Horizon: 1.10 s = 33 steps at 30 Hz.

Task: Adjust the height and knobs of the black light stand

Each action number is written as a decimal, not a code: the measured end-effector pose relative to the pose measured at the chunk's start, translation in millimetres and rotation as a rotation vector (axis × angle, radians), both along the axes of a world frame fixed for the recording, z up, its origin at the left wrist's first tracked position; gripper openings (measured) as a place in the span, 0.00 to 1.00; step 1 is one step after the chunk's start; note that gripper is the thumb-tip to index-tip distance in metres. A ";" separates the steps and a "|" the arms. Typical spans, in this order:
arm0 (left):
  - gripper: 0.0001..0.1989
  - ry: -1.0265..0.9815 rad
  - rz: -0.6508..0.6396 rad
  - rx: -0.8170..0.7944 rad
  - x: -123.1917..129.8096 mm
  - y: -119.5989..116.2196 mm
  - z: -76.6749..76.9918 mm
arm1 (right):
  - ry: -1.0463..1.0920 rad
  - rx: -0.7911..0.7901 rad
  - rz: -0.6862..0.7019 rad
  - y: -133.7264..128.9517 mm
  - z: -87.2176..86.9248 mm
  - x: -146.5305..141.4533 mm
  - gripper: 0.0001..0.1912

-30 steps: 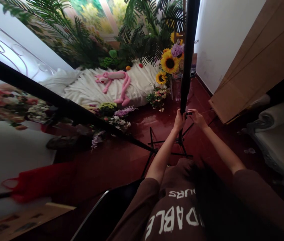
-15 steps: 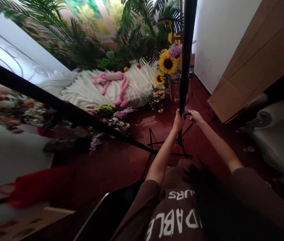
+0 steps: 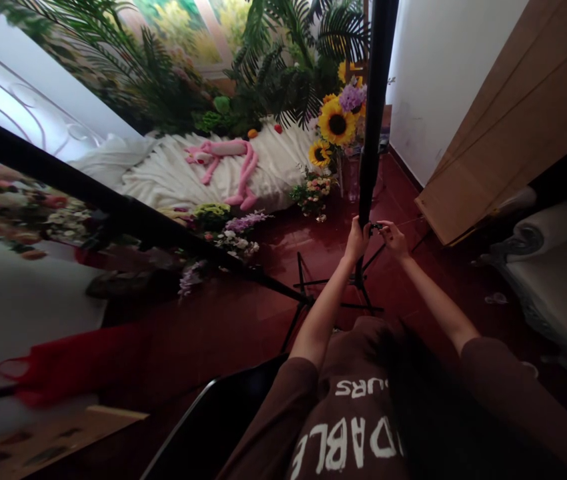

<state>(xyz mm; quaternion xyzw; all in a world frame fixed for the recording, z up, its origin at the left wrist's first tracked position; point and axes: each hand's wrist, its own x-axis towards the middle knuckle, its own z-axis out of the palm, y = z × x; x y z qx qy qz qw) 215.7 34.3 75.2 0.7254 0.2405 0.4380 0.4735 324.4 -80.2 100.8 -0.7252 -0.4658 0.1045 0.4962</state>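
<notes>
A black light stand (image 3: 371, 120) rises in front of me, its pole running up out of the picture. My left hand (image 3: 356, 240) is wrapped round the lower part of this pole. Just to the right, my right hand (image 3: 392, 237) has its fingertips closed on a small dark tightening knob (image 3: 376, 227) that sticks out from the pole. The stand's thin legs (image 3: 358, 285) spread on the dark red floor below my hands.
A second black stand (image 3: 163, 230) slants across the left side. Behind lies white cloth (image 3: 283, 167) with a pink plush toy (image 3: 243, 163), near sunflowers (image 3: 337, 123) and palm fronds. Brown cardboard (image 3: 493, 127) leans at the right, beside a rolled white material (image 3: 538, 230).
My right hand has shifted slightly and turned at the knob, its wrist bent more and its fingers raised. My left hand keeps its place on the pole.
</notes>
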 end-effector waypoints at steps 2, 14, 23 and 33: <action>0.23 0.012 0.000 -0.007 -0.3 0.5 -0.1 | 0.005 0.000 -0.033 6.0 -5.9 -0.5 0.24; 0.26 0.060 0.004 -0.046 -12.3 -6.8 12.6 | 0.407 0.097 -0.184 20.9 3.1 -16.4 0.29; 0.30 0.018 0.957 -0.281 -142.9 -33.4 -51.6 | 0.730 0.024 -0.291 27.2 -24.2 -57.2 0.21; 0.30 -0.194 0.960 -0.084 -300.3 43.4 8.6 | 1.012 -0.296 0.176 84.7 -2.9 -193.7 0.19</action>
